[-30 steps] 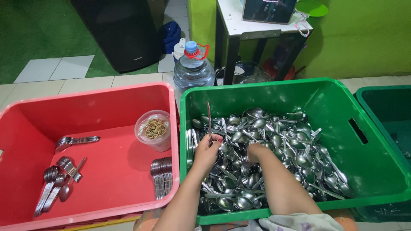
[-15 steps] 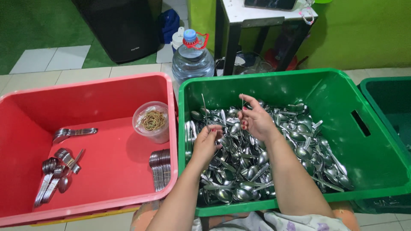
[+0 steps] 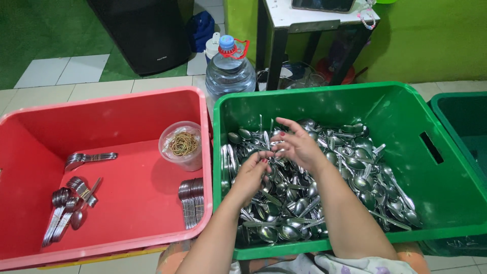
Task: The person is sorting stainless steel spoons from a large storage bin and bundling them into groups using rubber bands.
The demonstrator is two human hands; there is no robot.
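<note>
A green crate (image 3: 406, 101) holds a heap of several loose steel spoons (image 3: 355, 167). Both my hands hover over its left half. My left hand (image 3: 251, 175) is curled, fingertips pinching spoon handles at its upper edge. My right hand (image 3: 299, 144) sits just right of it, thumb and fingers closed on a spoon where the two hands meet, the other fingers spread. What lies under my palms is hidden.
On the left, a red crate (image 3: 101, 109) holds several bundled spoon stacks (image 3: 192, 203), (image 3: 66, 208), (image 3: 89, 159) and a clear tub of rubber bands (image 3: 182, 144). Behind stand a water jug (image 3: 230, 71), a black box (image 3: 142, 30) and a table (image 3: 304, 20). A dark green crate (image 3: 464, 122) is at the right.
My right hand rose out of the spoon heap with a spoon and has now come down to meet my left hand, which stayed over the left part of the heap.
</note>
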